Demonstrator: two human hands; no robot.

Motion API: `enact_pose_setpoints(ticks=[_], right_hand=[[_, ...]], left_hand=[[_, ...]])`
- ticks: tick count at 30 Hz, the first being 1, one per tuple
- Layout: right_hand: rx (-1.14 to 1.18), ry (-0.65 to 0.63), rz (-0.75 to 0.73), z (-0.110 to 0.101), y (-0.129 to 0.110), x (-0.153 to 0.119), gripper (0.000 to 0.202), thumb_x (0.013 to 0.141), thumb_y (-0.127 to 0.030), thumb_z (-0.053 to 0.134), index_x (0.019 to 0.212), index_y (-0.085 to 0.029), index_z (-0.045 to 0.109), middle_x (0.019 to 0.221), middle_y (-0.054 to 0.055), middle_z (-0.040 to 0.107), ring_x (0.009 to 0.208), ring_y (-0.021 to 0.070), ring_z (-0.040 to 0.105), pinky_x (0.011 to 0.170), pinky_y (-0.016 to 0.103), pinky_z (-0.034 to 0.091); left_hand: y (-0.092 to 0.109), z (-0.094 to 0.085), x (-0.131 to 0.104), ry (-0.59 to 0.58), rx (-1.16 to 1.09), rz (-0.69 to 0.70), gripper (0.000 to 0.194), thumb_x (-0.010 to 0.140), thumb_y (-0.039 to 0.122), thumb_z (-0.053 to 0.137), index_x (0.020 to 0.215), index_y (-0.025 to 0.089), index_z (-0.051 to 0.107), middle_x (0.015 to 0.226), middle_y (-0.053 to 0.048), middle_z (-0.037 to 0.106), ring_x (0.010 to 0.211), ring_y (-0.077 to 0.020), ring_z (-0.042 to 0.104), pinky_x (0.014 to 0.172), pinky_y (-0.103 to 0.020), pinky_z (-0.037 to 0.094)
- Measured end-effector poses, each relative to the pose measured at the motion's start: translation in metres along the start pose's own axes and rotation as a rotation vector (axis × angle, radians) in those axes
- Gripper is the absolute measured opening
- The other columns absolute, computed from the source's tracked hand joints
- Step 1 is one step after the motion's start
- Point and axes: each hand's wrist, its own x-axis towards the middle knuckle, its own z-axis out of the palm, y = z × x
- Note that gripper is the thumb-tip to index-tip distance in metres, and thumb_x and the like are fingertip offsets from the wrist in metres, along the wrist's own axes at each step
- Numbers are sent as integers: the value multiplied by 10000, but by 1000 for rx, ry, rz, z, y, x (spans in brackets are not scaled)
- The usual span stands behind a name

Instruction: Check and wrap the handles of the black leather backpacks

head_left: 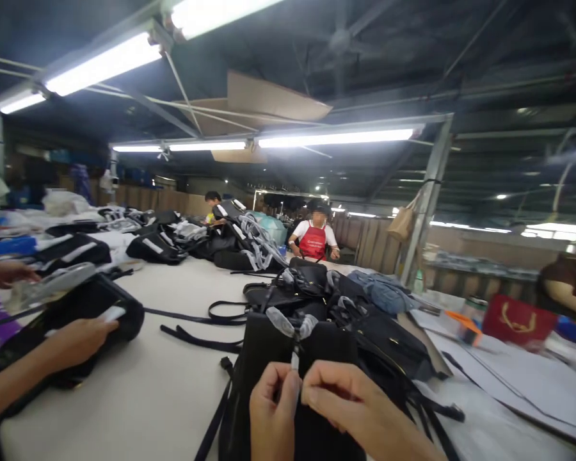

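A black bag (254,358) lies on the pale table right in front of me, its straps trailing to the left. At its top are clear plastic wraps (292,322), with a small white strip (295,358) hanging below them. My left hand (276,406) pinches that white strip between thumb and fingertip. Close beside it on the right, my right hand (338,397) is closed in a pinch over the bag; what its fingertips hold, if anything, is too small to make out.
At the left, a co-worker's hands (79,342) work on another black bag (125,307). More black bags (384,333) are piled beyond mine. A person in a red apron (313,241) is across the table (173,288). A metal post (429,186) rises at right.
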Motion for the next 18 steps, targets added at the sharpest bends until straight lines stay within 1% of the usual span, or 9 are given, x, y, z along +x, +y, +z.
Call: enact_pose_setpoints(ticks=[1,3,5,7,11,13,15,18], right_hand=[[18,-15,-6,0,-3,12,207,814,-325,560,658,-190,562,575,-57,387,553,98,341,500,235,269],[36,-50,30,1,-3,30,198,794,-335,566,664,-186,560,556,-62,375,537,97,328,480,228,253],[50,-74,81,0,2,39,188,778,-347,579,685,-184,569,536,-68,368,515,96,324,466,222,251],[124,-115,94,-2,7,39,188,780,-349,594,699,-181,569,522,-78,366,493,86,309,462,216,249],[429,-228,42,-8,13,31,196,825,-353,608,778,-163,601,478,-101,360,436,62,242,450,215,207],[541,-246,45,-9,16,29,214,833,-374,624,809,-163,609,457,-111,339,422,59,222,448,215,206],[568,-230,49,-9,17,29,242,828,-403,644,806,-165,606,464,-112,332,430,59,230,454,213,217],[449,-197,37,-7,17,32,280,823,-439,640,802,-161,610,504,-100,351,456,62,255,460,210,227]], left_hand=[[0,0,0,-8,18,5,307,818,456,616,703,172,600,657,3,565,667,-151,511,637,-233,421],[1,-1,0,-8,51,22,310,833,460,598,719,172,620,691,-15,609,705,-170,546,673,-242,435],[2,0,0,3,66,43,322,845,472,576,739,175,641,711,-24,637,716,-179,563,684,-243,440],[3,0,-1,18,68,54,325,850,474,565,744,178,648,712,-27,643,715,-182,565,685,-244,441],[7,-1,-2,23,48,8,310,828,462,596,725,174,644,691,-24,613,692,-172,523,658,-240,422],[8,-1,-1,13,43,-19,308,815,463,615,734,168,656,682,-23,601,672,-164,498,633,-238,405],[7,-1,0,0,28,-33,316,813,470,621,756,164,669,693,-27,605,675,-163,494,629,-239,400],[3,-2,1,-23,-10,-41,325,818,477,619,761,161,664,698,-25,597,685,-161,495,641,-243,404]])
